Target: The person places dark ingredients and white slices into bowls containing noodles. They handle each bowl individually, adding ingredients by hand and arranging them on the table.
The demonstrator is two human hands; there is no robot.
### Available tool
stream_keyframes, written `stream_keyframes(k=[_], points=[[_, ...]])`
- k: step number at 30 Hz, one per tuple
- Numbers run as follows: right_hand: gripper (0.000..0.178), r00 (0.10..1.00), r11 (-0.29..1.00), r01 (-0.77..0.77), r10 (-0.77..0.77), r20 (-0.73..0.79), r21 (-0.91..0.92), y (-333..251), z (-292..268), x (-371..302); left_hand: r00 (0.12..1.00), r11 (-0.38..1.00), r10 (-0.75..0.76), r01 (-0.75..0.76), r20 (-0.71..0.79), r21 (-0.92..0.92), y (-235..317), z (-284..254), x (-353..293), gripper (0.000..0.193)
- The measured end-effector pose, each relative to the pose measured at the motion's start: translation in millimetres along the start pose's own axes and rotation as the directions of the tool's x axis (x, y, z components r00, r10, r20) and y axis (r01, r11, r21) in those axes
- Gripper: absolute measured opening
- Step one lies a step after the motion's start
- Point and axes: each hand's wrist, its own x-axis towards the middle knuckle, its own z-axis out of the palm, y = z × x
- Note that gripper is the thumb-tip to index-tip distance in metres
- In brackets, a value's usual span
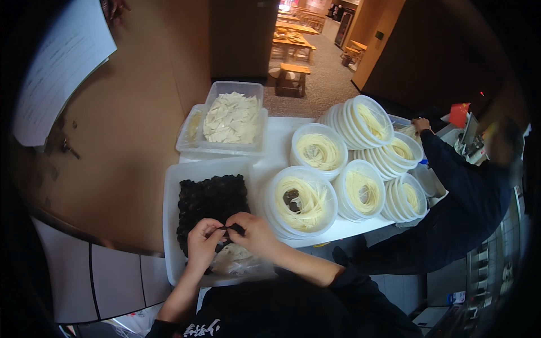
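My left hand (202,243) and my right hand (252,234) meet over a white plastic bin (171,225). Between their fingertips they pinch a small dark piece (227,229), whose kind is too small to make out. Black, lumpy pieces (211,197) fill the bin's far part in a thick layer. Under my wrists, a clear plastic bag (234,260) lies at the bin's near end. Just right of the bin, a round tub of pale noodles (303,204) has a dark spot in its hollow middle.
Stacked round tubs of noodles (363,188) cover the right of the white table (284,127). Behind the bin, a clear container (234,115) holds pale flat strips. At right, another person (451,197) in dark clothes reaches toward the tubs. A brown panel (129,169) flanks the left.
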Motion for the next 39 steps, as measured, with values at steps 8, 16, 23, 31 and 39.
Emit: stream_keyframes(k=[8, 16, 23, 31, 39], points=[[0.01, 0.897, 0.67, -0.408, 0.421, 0.136, 0.621, 24.1, -6.1, 13.7, 0.973, 0.982, 0.186, -0.18, 0.139, -0.054, 21.4, 4.9, -10.3, 0.017], [0.02, 0.689, -0.142, -0.592, 0.422, 0.589, 0.793, 7.2, -3.3, -1.6, 0.84, 0.663, 0.471, -0.539, 0.269, 0.52, 39.5, 22.4, 6.6, 0.014], [0.016, 0.84, -0.056, -0.397, 0.38, 0.387, 0.916, 3.4, -63.3, -17.8, 0.893, 0.815, 0.411, -0.45, 0.183, 0.364, 19.8, 30.7, 25.6, 0.023], [0.023, 0.499, 0.719, -0.374, 0.688, -0.527, 0.585, 75.3, -251.1, -61.2, 0.973, 0.376, 0.027, -0.222, 0.228, 0.9, -82.9, -24.3, 59.4, 0.03], [0.045, 0.532, 0.762, -0.638, 0.541, -0.651, 0.111, 114.7, -290.4, -81.4, 0.963, 0.464, 0.204, -0.256, 0.178, 0.848, -93.8, -26.1, 60.7, 0.004]])
